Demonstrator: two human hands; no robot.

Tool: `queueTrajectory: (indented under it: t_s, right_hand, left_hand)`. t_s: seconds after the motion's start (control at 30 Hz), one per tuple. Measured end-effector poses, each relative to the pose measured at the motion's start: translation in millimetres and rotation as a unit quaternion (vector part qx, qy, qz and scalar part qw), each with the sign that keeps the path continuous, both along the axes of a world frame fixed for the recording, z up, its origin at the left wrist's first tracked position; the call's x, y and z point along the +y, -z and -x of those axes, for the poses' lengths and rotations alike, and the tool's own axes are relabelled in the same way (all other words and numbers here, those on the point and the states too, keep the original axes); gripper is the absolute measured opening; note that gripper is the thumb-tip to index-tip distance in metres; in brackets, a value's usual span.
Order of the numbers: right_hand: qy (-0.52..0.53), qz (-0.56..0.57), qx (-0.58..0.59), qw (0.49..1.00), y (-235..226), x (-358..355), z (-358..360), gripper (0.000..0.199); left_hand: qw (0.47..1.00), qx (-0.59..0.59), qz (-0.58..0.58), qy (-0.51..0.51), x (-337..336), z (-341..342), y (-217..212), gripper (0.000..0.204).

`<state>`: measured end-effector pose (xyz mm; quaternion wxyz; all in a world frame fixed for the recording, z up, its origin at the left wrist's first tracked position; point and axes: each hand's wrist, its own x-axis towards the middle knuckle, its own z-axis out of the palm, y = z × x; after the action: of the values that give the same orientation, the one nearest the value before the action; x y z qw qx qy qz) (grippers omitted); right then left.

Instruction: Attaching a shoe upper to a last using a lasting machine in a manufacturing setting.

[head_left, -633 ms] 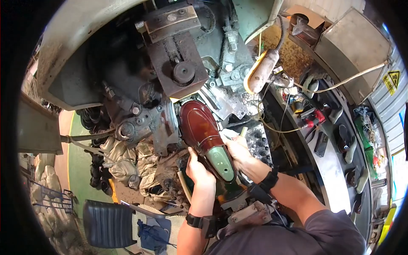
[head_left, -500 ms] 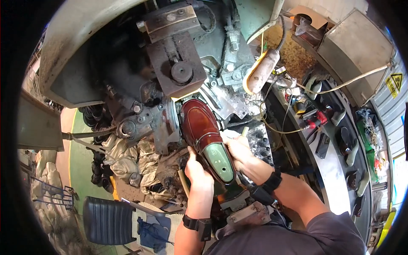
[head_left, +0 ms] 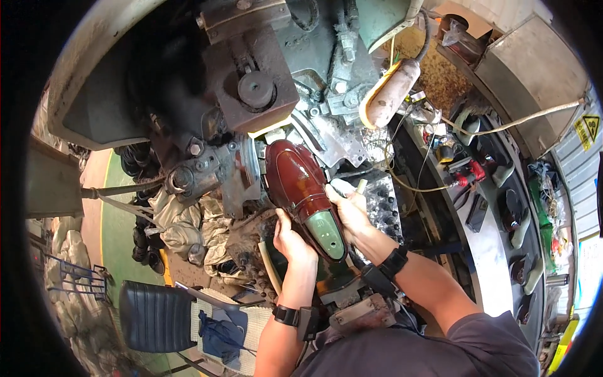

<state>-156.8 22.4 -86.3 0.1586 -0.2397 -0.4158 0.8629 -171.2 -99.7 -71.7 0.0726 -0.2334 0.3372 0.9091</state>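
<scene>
A glossy reddish-brown loafer (head_left: pixel 295 171) sits on a green shoe last (head_left: pixel 325 234), its toe pointing away from me and up under the machine's dark block (head_left: pixel 251 81). My left hand (head_left: pixel 294 242) holds the loafer's left side near the heel, thumb up along the edge. On the other side, my right hand (head_left: pixel 350 213) grips the shoe by its right flank, with the thumb near the strap. The fingers under the shoe are hidden. Metal jaws (head_left: pixel 249 166) of the machine stand close to the left of the toe.
An elongated lamp (head_left: pixel 391 94) hangs at the upper right. Several dark shoes on lasts (head_left: pixel 512 210) line a rack at the right, near a red tool (head_left: pixel 471 174). A black chair (head_left: pixel 157 316) stands lower left, by pale cloth bundles (head_left: pixel 179 232).
The loafer has tipped slightly in my hands, so less of the green last's top shows. The view has shifted a little, and both hands keep their hold.
</scene>
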Motion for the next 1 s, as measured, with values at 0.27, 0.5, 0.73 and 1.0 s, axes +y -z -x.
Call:
queueTrajectory:
  t_s: [0.27, 0.5, 0.73, 1.0]
  right_hand:
    - [0.015, 0.039, 0.025, 0.999, 2.5, 1.3, 0.1, 0.013]
    - [0.036, 0.029, 0.016, 0.999, 12.5, -1.4, 2.3, 0.028]
    - [0.015, 0.076, 0.005, 0.997, -10.1, -5.3, -4.1, 0.034]
    - [0.000, 0.111, 0.016, 0.994, -18.7, -8.7, -10.5, 0.034]
  left_hand:
    - [0.999, 0.017, 0.029, -0.016, 8.0, 0.4, 6.7, 0.037]
    - [0.997, 0.038, 0.055, -0.035, 9.7, 1.7, 17.6, 0.037]
    - [0.999, 0.033, 0.025, -0.028, 6.7, 1.9, 5.8, 0.039]
    - [0.998, 0.028, -0.057, 0.029, -4.5, 2.0, 10.6, 0.041]
